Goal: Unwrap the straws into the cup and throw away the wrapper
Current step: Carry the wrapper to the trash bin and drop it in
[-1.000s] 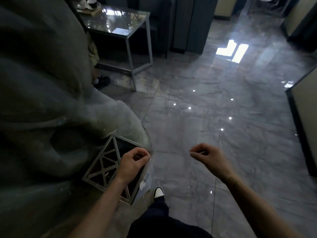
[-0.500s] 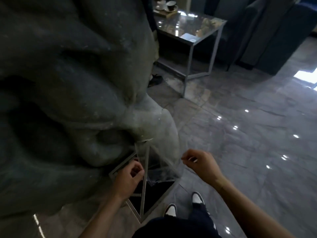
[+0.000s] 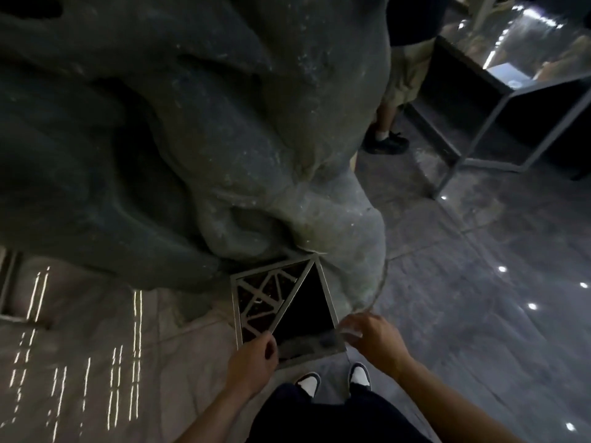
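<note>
I stand over a square metal trash bin with a lattice top on its left half and a dark open triangle on its right half. My left hand is at the bin's near edge with its fingers pinched. My right hand is at the bin's near right corner, pinched on a clear plastic wrapper. The wrapper is faint and blurred; it curves up past the bin's right side and seems to stretch between both hands above the opening. No cup or straws are in view.
A big grey rock-like sculpture rises right behind the bin. Another person's leg and dark shoe stand at the upper right beside a glass-topped metal table. My two shoes rest on glossy grey floor tiles.
My view has swung left and down, so the bin now lies right under my hands. Both hands have moved in over the bin's near edge with the wrapper.
</note>
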Demonstrator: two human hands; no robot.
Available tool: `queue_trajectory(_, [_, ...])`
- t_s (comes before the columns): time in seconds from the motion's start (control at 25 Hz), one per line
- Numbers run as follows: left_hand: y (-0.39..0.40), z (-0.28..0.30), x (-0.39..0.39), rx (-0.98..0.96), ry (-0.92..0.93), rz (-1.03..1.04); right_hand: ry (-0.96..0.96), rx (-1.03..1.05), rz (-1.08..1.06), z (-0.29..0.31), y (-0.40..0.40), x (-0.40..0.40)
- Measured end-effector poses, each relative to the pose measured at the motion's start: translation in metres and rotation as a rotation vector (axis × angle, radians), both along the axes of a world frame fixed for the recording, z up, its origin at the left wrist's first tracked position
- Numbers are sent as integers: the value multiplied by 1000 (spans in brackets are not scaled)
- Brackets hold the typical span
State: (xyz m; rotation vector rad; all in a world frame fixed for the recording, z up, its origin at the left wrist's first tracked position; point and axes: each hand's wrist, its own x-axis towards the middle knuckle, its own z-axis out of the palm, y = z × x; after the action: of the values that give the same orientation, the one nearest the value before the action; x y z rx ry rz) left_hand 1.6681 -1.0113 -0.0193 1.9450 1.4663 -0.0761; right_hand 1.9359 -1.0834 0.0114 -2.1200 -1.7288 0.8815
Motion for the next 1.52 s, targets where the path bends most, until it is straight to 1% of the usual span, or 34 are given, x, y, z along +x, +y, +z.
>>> queue_trajectory(0.24, [-17, -19, 10, -4, 122, 182, 20, 80, 186, -7, 6, 10])
queue_trajectory(0.36, [-18, -21, 11, -32, 155, 205, 9, 102, 271, -14, 10, 3])
queue_trajectory(0.44, [-23, -18, 9, -59, 143, 200, -12, 77, 330, -19, 12, -3])
queue_trajectory(0.52, [-33, -15, 8, -72, 52, 174, -34, 56, 344, -25, 14, -7])
queue_trajectory(0.6, [-40, -11, 7, -21, 8, 128, -60, 26, 344, -31, 17, -10])
queue_trajectory(0.68, [-45, -6, 8, 25, 28, 104, -81, -10, 346, -38, 19, -9])
queue_trajectory(0.92, [-44, -12, 6, -45, 149, 19, -199, -218, 486, -54, 18, -14])
queue_trajectory(1.0, [-42, -17, 5, -74, 156, 8, -235, -240, 493, -57, 18, -16])
queue_trajectory(1.24, [-32, -30, -3, -149, 196, -10, -322, -302, 409, -63, 20, -28])
queue_trajectory(1.44, [-26, -35, -7, -185, 233, -82, -364, -350, 406, -66, 21, -36])
queue_trajectory(1.52, [-24, -38, -11, -206, 237, -80, -363, -361, 378, -67, 20, -35])
